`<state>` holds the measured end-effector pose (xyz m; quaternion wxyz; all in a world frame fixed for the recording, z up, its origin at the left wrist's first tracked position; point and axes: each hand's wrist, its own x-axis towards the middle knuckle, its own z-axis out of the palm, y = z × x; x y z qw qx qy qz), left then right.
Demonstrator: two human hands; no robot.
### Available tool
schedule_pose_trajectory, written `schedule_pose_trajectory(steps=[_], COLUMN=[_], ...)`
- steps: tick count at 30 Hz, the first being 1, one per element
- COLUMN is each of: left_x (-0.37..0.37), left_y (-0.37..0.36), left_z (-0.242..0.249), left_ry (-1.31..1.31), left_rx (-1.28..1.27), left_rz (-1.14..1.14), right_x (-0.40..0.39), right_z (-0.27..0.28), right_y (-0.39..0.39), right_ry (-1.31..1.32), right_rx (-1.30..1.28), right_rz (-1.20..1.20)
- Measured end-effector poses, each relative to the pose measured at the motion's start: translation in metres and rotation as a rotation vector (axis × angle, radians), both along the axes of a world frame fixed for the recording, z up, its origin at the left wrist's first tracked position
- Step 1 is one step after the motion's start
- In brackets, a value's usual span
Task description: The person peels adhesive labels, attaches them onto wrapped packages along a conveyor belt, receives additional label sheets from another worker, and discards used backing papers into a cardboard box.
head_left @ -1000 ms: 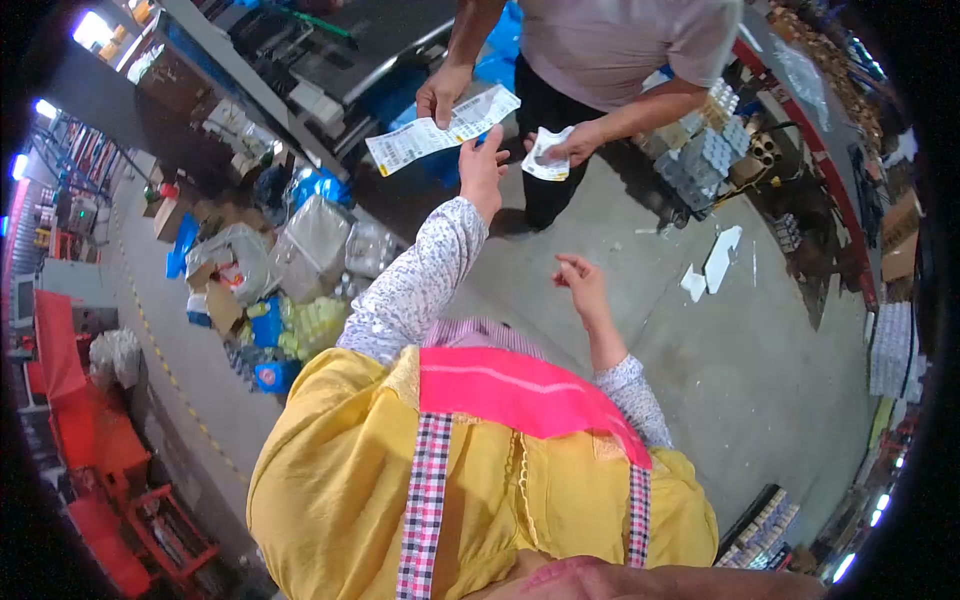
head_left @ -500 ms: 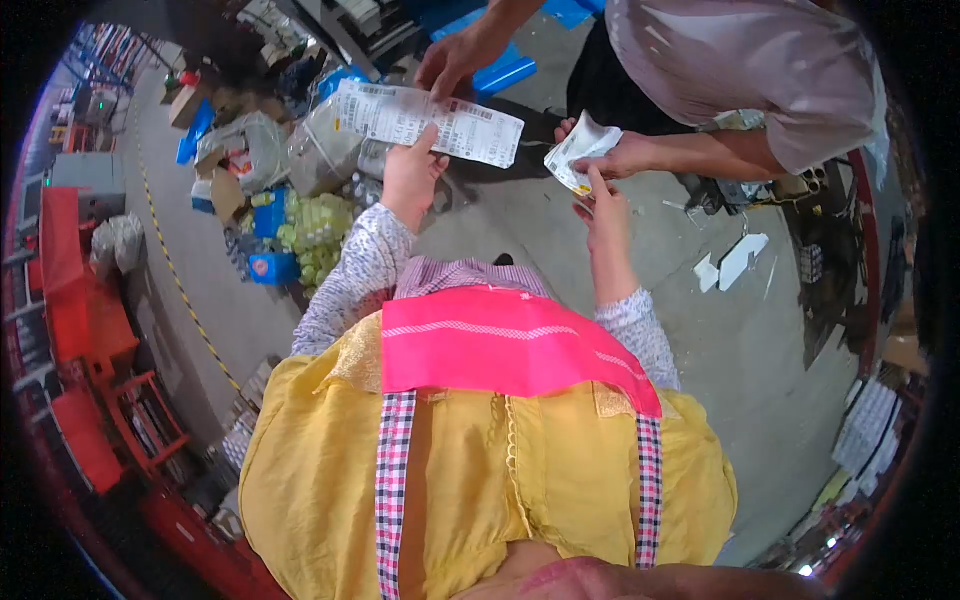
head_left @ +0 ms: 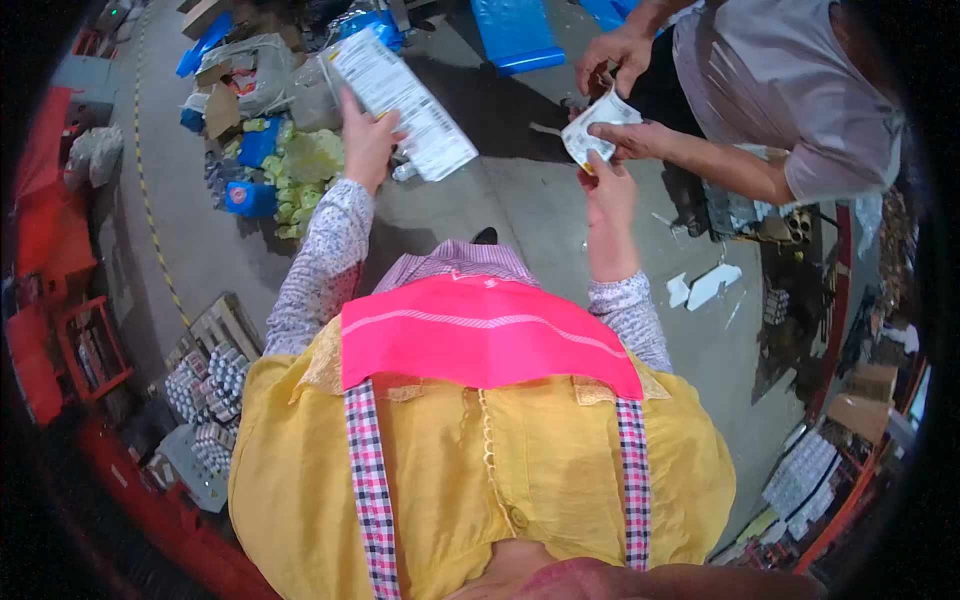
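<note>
My left hand (head_left: 368,142) is closed on a long strip of printed labels (head_left: 408,100), which slants down to the right and covers part of my fingers. With thumb and fingertips, my right hand (head_left: 608,182) pinches the lower corner of a smaller folded stack of labels (head_left: 580,140). A co-worker's hand (head_left: 636,138) grips the same stack from the right. Just above it is the co-worker's other hand (head_left: 618,58), its fingers bent near the stack's top edge.
Plastic-wrapped goods (head_left: 312,155), a blue container (head_left: 250,198) and cardboard sit on the floor at left. A roll of blue film (head_left: 528,62) lies ahead. White scraps (head_left: 712,287) lie at right. Pallets of cans (head_left: 208,385) stand at lower left.
The co-worker's upper hand has let go of the long label strip and moved right, to the small stack. My left hand has shifted left with the strip, which now tilts more steeply.
</note>
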<state>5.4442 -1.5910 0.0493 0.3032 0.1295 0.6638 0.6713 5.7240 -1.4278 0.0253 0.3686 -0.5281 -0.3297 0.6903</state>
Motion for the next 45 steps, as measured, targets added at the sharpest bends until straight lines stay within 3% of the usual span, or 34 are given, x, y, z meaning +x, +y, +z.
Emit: schedule_pose_trajectory(steps=[6, 9, 11, 13, 16, 18, 22, 25, 27, 29, 30, 31, 32, 33, 35, 37, 39, 41, 43, 45], left_x=[-0.073, -0.111, -0.1, -0.095, -0.081, -0.085, -0.084, -0.077, -0.066, -0.061, -0.055, -0.05, -0.06, -0.069, -0.107, -0.151, -0.182, -0.209, -0.238, -0.273], left_y=[-0.174, -0.271, -0.316, -0.352, -0.367, -0.369, -0.349, -0.3, -0.279, -0.264, -0.266, -0.265, -0.27, -0.279, -0.298, -0.334, -0.369, -0.407, -0.454, -0.508], left_z=[-0.038, -0.093, -0.072, -0.083, -0.057, -0.06, -0.048, -0.042, -0.008, -0.025, -0.017, -0.013, -0.027, -0.005, -0.02, -0.008, 0.014, 0.039, 0.034, 0.022], left_ry=[0.129, -0.003, -0.036, -0.091, -0.321, -0.313, -0.237, -0.262, -0.232, -0.199, -0.142, -0.201, -0.243, -0.218, -0.269, -0.079, 0.127, 0.239, 0.241, 0.124], left_rx=[-0.006, -0.141, -0.188, -0.046, 0.053, 0.101, 0.12, 0.12, 0.144, -0.012, 0.188, 0.239, 0.225, 0.209, 0.172, 0.124, -0.076, -0.187, -0.198, -0.087], left_rz=[0.031, -0.228, -0.16, -0.194, -0.141, -0.23, -0.336, -0.391, -0.563, -0.494, -0.433, -0.227, -0.198, -0.159, -0.023, -0.122, -0.246, -0.276, -0.261, -0.169], right_x=[-0.096, -0.119, -0.126, -0.136, -0.166, -0.189, -0.222, -0.235, -0.237, -0.242, -0.245, -0.25, -0.251, -0.252, -0.27, -0.292, -0.328, -0.376, -0.428, -0.472], right_z=[0.015, 0.019, 0.008, -0.001, -0.002, -0.022, -0.003, 0.003, -0.014, -0.013, -0.025, -0.033, -0.022, -0.011, 0.02, 0.027, 0.066, 0.08, 0.062, 0.059], right_y=[-0.138, -0.173, -0.195, -0.194, -0.22, -0.237, -0.291, -0.32, -0.338, -0.354, -0.36, -0.36, -0.36, -0.358, -0.353, -0.338, -0.334, -0.36, -0.405, -0.461], right_ry=[0.004, 0.048, 0.078, 0.129, 0.159, 0.239, 0.49, 0.503, 0.37, 0.235, 0.163, 0.109, 0.138, 0.166, 0.234, 0.19, -0.126, -0.081, -0.091, -0.03], right_rx=[0.214, 0.162, 0.14, 0.133, 0.034, 0.013, 0.055, 0.036, -0.038, -0.057, -0.011, 0.063, 0.05, 0.046, 0.12, 0.588, 1.035, 1.356, 1.321, 1.372], right_rz=[-0.1, -0.144, -0.154, -0.171, -0.154, -0.091, -0.077, -0.046, 0.01, 0.104, 0.141, 0.19, 0.297, 0.408, 0.373, 0.489, 0.93, 1.258, 1.5, 1.417])
